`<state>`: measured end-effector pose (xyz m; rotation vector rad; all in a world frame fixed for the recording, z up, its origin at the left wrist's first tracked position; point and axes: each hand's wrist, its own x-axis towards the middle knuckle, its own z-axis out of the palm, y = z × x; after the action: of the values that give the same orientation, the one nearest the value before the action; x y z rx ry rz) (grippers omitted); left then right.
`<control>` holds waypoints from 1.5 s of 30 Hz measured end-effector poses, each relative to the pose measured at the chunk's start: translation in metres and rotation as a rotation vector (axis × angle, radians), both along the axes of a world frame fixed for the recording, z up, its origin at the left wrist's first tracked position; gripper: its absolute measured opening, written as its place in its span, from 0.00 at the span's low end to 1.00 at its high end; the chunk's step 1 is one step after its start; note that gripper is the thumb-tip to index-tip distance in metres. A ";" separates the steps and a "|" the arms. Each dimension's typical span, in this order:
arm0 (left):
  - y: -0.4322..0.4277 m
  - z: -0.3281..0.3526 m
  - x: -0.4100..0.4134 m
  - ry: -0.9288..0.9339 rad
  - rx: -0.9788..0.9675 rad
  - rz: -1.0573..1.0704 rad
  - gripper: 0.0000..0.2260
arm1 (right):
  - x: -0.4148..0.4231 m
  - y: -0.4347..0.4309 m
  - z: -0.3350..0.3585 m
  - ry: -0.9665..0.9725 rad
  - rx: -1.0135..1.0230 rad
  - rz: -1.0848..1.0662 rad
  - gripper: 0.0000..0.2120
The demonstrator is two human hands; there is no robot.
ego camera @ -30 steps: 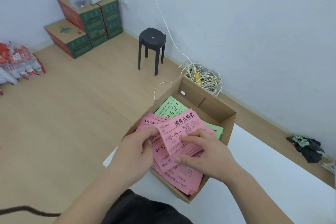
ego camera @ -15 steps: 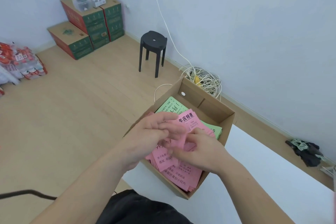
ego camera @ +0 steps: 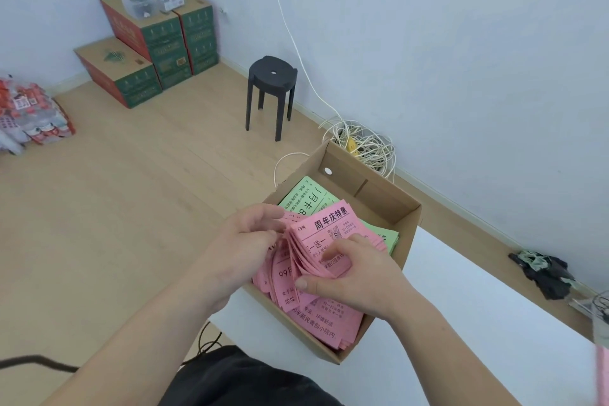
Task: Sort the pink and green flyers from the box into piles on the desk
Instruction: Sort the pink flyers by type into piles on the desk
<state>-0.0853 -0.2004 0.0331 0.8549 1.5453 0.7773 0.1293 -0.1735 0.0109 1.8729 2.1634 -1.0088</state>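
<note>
Above the near half of the box (ego camera: 372,189), a fanned bundle of pink flyers (ego camera: 326,229) is grasped by the right hand (ego camera: 359,277), thumb at its near edge and fingers (ego camera: 342,249) curled on top. The left hand (ego camera: 244,250) curls against the bundle's left edge; whether it pinches, I cannot tell. The bundle's long axis points toward the box's far wall, where green flyers (ego camera: 304,198) lie beneath. The desk (ego camera: 478,306) stretches to the box's right, so the right hand is likely the nearer one for laying a pile.

We find a plain storeroom or office. Stacked cartons (ego camera: 158,43), a stool (ego camera: 272,76) and coiled cables (ego camera: 365,145) line its walls.
</note>
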 end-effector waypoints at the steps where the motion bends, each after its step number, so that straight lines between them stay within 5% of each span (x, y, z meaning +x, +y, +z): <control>1: 0.000 0.000 0.000 -0.037 0.007 -0.032 0.18 | 0.000 -0.001 0.000 -0.002 0.007 -0.002 0.39; 6: -0.001 0.000 -0.005 -0.132 0.030 -0.231 0.24 | -0.002 -0.009 -0.005 0.048 0.093 -0.016 0.28; 11: 0.001 -0.002 -0.007 -0.193 0.021 -0.359 0.25 | -0.007 -0.008 -0.001 0.143 0.012 -0.051 0.37; 17: 0.001 -0.004 -0.004 -0.117 0.077 -0.132 0.22 | -0.019 -0.014 -0.005 0.076 0.110 -0.101 0.10; 24: -0.016 0.000 -0.008 0.068 0.008 -0.058 0.19 | -0.001 -0.006 0.008 0.178 -0.011 -0.179 0.10; 33: -0.011 0.009 0.004 -0.008 -0.109 -0.060 0.15 | 0.001 -0.007 0.001 0.180 0.024 -0.205 0.23; 40: -0.007 0.010 0.001 -0.124 -0.019 -0.122 0.17 | 0.002 -0.009 0.009 0.198 -0.036 -0.202 0.36; 45: -0.008 0.011 -0.009 -0.036 -0.029 -0.209 0.20 | -0.001 -0.009 0.007 0.156 0.018 -0.168 0.20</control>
<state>-0.0942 -0.2087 0.0438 0.9580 1.4061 0.6139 0.1282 -0.1823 0.0175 2.0788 2.1309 -1.2084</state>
